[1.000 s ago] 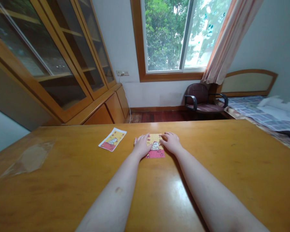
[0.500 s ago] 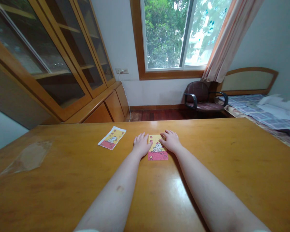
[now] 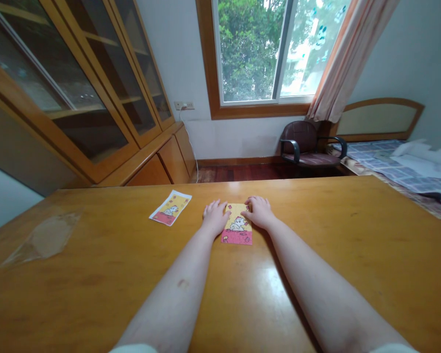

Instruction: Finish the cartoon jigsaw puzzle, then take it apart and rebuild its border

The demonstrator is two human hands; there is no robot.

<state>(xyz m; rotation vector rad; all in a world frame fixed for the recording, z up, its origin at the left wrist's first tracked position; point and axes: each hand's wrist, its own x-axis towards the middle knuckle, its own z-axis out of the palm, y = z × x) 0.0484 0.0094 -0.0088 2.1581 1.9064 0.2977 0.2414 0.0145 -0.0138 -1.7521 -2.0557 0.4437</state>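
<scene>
- The yellow-and-pink rectangular printed card (image 3: 238,234) has slid slightly left since the earlier frame.
- Grip: left hand (image 3: 215,218) and right hand (image 3: 259,213) loosely spread, thumbs at its sides.
- It lies flat between them on the glossy brown wooden surface (image 3: 371,235).
- One similar white-bordered paper print (image 3: 171,208) lies left, apart.
- One clear plastic bag (image 3: 49,235), farther left; contents indistinct.

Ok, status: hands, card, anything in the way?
Left hand, right hand flank picture card, thumbs over edges. Card flat on table. White-bordered print left, not in the way.
</scene>
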